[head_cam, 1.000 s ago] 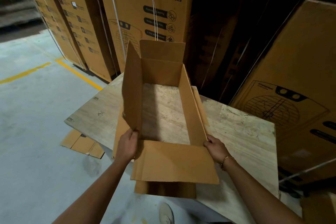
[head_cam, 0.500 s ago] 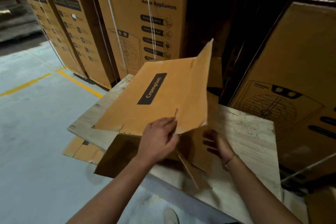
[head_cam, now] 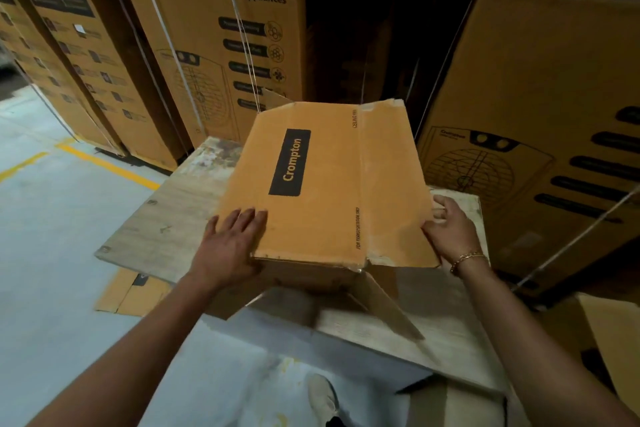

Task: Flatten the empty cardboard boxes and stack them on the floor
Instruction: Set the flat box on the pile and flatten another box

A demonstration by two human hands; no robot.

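the wall of stacked crompton cartons stands behind the table, along its far side. the grey floor opens out to the table's left. the table is my landmark, a pale wooden top with one corner pointing left.

the box lies on the table, collapsed, with the black crompton label facing up. its long axis runs from the table's near edge toward the far edge, leaning a little to the right. it looks not quite flat to me: the near end stands thick above the table, and a loose flap sticks out past the table's near edge.

a flattened piece of cardboard lies on the floor, half under the table's near-left side. i take that as the stack.

the left hand rests flat on the box's near-left corner, fingers spread wide and straight, holding nothing. the right hand is at the box's right edge, toward the table's right side, with its fingers curled round the edge of the side panel.

what the coming move turns on, as i judge it: the stack lies to the left of the table and lower, on the left hand's side, so that hand is nearer. the box's long axis would need to swing left off the table, with the right hand carrying the far side across.
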